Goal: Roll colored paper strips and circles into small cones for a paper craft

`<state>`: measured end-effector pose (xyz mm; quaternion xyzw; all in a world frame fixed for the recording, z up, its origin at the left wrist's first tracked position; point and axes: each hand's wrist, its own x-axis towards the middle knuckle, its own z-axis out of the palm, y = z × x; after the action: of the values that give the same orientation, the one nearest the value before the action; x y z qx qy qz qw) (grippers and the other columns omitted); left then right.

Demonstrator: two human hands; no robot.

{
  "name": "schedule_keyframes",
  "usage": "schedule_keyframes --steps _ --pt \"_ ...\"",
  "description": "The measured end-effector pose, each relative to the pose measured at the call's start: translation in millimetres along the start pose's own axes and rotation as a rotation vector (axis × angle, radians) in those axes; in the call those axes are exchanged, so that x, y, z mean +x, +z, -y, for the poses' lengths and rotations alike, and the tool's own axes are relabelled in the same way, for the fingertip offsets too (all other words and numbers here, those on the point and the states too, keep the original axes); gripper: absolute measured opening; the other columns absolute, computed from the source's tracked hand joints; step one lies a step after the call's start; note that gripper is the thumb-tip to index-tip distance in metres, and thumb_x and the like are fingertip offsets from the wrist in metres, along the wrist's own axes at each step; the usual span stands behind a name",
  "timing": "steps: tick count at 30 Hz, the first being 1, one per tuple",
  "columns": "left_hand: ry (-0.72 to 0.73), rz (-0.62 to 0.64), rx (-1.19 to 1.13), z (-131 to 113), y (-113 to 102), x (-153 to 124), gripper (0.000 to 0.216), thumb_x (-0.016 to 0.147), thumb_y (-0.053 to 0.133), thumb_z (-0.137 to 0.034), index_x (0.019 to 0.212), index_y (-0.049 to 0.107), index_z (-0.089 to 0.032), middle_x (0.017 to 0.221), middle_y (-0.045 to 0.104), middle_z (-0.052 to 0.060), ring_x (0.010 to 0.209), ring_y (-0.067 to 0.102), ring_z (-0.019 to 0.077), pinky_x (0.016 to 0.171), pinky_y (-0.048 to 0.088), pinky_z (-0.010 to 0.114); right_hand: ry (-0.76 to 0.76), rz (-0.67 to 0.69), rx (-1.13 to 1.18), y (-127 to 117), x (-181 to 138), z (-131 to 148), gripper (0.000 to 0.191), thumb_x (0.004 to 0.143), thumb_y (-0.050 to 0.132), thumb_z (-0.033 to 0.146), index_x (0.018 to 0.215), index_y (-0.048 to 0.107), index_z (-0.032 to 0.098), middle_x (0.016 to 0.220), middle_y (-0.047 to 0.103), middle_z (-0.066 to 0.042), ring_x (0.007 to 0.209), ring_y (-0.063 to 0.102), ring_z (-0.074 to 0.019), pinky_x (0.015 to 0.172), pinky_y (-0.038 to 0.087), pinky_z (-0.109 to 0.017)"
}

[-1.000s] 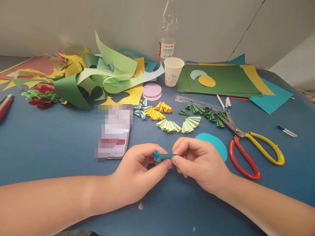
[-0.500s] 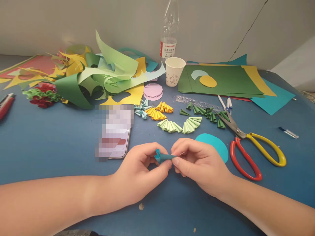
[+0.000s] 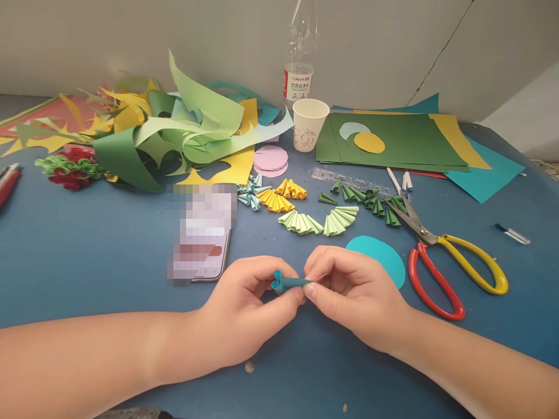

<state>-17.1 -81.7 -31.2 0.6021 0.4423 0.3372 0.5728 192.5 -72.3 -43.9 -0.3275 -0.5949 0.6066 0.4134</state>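
Between my two hands is a blue paper cone point(image 3: 293, 283), its curled wide end facing left and its thin tip to the right. My left hand point(image 3: 251, 308) pinches the cone's body with thumb and fingers. With thumb and fingertips closed on the tip, my right hand point(image 3: 351, 294) also holds it; a thin pale sliver sticks up there that I cannot make out. Partly behind my right hand lie turquoise paper circles point(image 3: 378, 256). Just beyond the hands sit light green cones point(image 3: 301, 223), yellow cones point(image 3: 276, 199), pale blue cones point(image 3: 250, 201) and dark green cones point(image 3: 371, 202).
Scissors point(image 3: 430, 237) lie at the right, blades part open, beside pens point(image 3: 406, 181). A phone point(image 3: 205, 244) is left of centre. Paper scraps point(image 3: 209, 139) pile up at the back left. A paper cup point(image 3: 309, 128), a bottle point(image 3: 299, 75) and green sheets point(image 3: 402, 139) stand or lie behind.
The blue cone has turned slightly between my fingers, so its curled end looks different. Both hands stay in almost the same place.
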Motion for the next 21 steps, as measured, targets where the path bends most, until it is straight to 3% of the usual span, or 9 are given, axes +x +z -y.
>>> schedule_keyframes --steps 8,21 --pt "0.004 0.005 0.015 0.9 -1.4 -0.1 0.02 0.096 0.068 -0.022 0.077 0.072 -0.016 0.071 0.067 0.001 0.069 0.055 0.0126 0.064 0.045 0.026 -0.044 -0.023 -0.039 2.6 -0.8 2.1 0.013 0.097 0.074 0.01 0.101 0.079 0.022 0.091 0.074 -0.004 0.075 0.072 -0.0144 0.066 0.06 -0.025" --pt "0.03 0.021 0.035 2.4 -2.7 -0.8 0.015 0.098 0.068 -0.021 0.084 0.073 -0.018 0.077 0.071 0.001 0.073 0.06 0.0132 0.069 0.05 0.026 -0.105 -0.058 -0.16 2.2 0.1 8.6 0.013 0.094 0.074 0.008 0.092 0.079 0.019 0.08 0.074 -0.004 0.068 0.07 -0.0136 0.058 0.056 -0.022"
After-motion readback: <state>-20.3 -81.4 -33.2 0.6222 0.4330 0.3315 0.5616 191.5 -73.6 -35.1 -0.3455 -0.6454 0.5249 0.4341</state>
